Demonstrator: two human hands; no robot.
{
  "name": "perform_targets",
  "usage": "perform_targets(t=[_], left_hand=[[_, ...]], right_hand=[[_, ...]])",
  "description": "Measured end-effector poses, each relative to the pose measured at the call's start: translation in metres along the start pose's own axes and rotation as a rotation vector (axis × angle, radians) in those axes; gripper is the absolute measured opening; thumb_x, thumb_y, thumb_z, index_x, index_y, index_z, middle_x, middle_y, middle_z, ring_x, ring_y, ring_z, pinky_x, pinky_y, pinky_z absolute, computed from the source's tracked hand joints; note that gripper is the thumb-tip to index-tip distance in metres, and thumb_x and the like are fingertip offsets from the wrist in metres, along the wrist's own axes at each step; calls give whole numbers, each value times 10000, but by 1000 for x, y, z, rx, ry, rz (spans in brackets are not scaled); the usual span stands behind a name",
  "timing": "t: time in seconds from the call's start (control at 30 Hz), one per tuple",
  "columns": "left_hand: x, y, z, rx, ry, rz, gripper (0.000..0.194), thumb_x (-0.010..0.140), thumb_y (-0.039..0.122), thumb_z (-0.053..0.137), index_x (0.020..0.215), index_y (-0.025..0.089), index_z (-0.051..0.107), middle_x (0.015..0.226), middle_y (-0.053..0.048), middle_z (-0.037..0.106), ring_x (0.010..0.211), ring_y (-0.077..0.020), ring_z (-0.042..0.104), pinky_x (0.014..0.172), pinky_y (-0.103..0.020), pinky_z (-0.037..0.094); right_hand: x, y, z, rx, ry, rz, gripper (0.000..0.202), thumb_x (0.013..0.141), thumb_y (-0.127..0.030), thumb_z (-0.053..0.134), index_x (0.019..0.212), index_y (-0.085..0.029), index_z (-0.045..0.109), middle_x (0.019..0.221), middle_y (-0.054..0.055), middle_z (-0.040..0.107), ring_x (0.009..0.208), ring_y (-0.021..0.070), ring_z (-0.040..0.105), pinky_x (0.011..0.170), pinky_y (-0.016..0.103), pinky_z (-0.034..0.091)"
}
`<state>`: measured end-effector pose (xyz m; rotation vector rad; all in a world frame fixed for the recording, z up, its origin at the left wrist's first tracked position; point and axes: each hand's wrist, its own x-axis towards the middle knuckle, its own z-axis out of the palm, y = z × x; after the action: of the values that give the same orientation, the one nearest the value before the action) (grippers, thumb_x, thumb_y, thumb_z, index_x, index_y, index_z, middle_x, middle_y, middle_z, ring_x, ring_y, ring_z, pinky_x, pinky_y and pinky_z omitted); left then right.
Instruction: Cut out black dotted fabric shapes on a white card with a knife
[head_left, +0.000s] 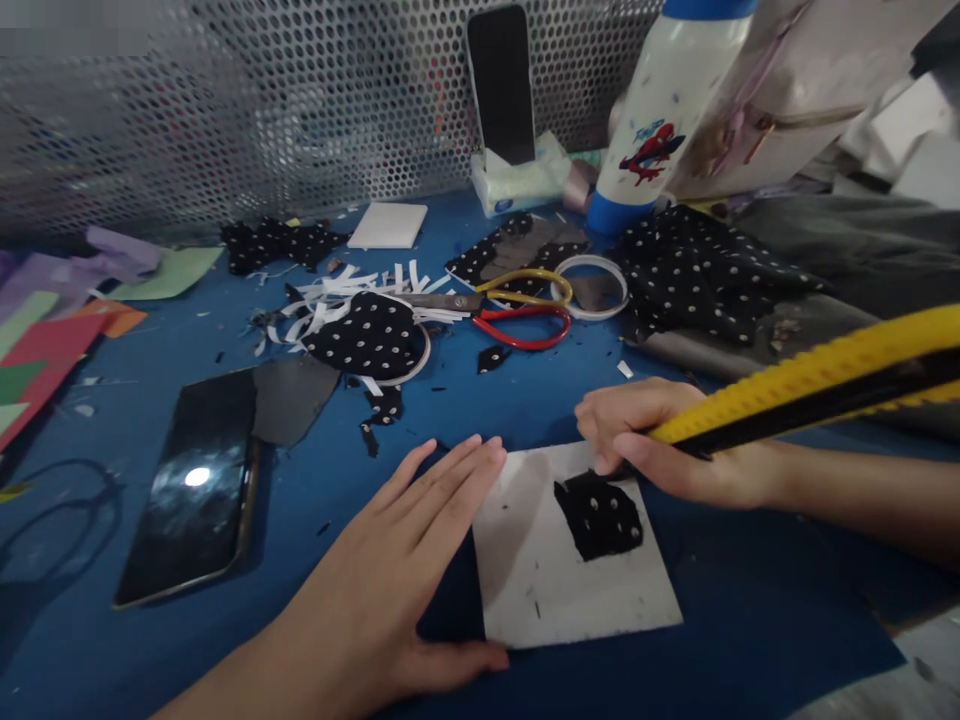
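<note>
Two hands at work. Left hand [409,560] lies flat, fingers spread, pinning the white card [570,580] so it cannot slide. Right hand [660,440] is closed around a yellow utility knife [810,385], its tip at a dotted black fabric scrap [600,515] lying on the card. Scissors [510,310] and a phone [195,480] lie on the blue table [750,600].

Head cam, fwd-down, close over table [90,640]

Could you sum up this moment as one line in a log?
left hand flat, steadying white card | right hand gripping yellow knife | knife at dotted cloth | scissors behind
</note>
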<state>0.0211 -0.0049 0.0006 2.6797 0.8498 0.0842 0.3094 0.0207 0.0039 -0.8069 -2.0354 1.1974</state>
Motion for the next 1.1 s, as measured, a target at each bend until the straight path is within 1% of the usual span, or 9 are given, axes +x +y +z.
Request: perform_targets(t=[0.1,0.17,0.27,0.37,0.47,0.63,0.73,0.97,1.1], left_hand=[[1,-1,-1,5,-8,16,1297,658,534,840,1566,175,-15,1610,-106,252,1478,-286,264,1237,-484,177],[1,-3,-1,2,-12,36,1281,679,545,821,1566,168,-23,1613,-110,241,1481,-285,257,1236,-486,178],[1,-4,-1,-6,-8,51,1266,687,554,812,1567,161,-8,1611,-114,244,1478,-291,265,1233,-488,189],[1,-4,-1,-5,0,43,1271,682,541,823,1567,157,-4,1608,-113,251,1478,-287,266,1236,-476,187],[1,-2,-2,0,7,33,1277,679,526,832,1566,157,-10,1609,-109,252,1481,-277,260,1240,-462,180],[1,1,-3,17,4,-7,1331,621,512,878,1561,175,-1,1618,-77,236,1490,-247,238,1253,-420,131],[1,1,-3,22,5,-3,1321,629,511,872,1560,172,-2,1622,-67,226,1497,-229,215,1256,-396,97],[1,1,-2,37,-9,6,1307,645,561,845,1561,166,2,1624,-68,219,1499,-231,207,1255,-381,58],[1,0,-2,35,-4,12,1277,668,579,820,1563,169,7,1621,-67,227,1499,-232,209,1253,-384,55]], right_hand=[[3,-2,3,-63,-45,-129,367,995,-353,419,677,-178,468,616,-14,512,583,98,436,626,286,334],[4,-3,4,-61,-42,-156,377,997,-358,408,672,-178,470,598,-18,500,568,96,421,629,289,334],[2,-1,2,0,-24,-73,352,993,-361,456,702,-173,523,645,-14,519,609,97,477,612,269,356],[-1,2,-1,92,40,-5,355,987,-379,489,712,-166,561,643,-20,496,597,94,473,559,253,349],[-4,6,-2,173,100,-33,334,982,-383,504,742,-170,596,645,-18,505,588,101,460,576,275,359],[-8,9,-2,207,128,-36,317,970,-399,520,764,-181,621,669,6,541,617,132,476,591,308,363],[-7,8,-2,220,137,-10,325,967,-411,522,759,-182,620,658,7,536,621,138,481,575,305,351],[-3,5,1,443,216,72,352,951,-404,544,691,-173,604,585,-30,420,531,99,383,478,272,237],[-3,6,0,363,171,81,356,954,-425,546,706,-177,612,614,-23,465,557,103,403,504,279,257]])
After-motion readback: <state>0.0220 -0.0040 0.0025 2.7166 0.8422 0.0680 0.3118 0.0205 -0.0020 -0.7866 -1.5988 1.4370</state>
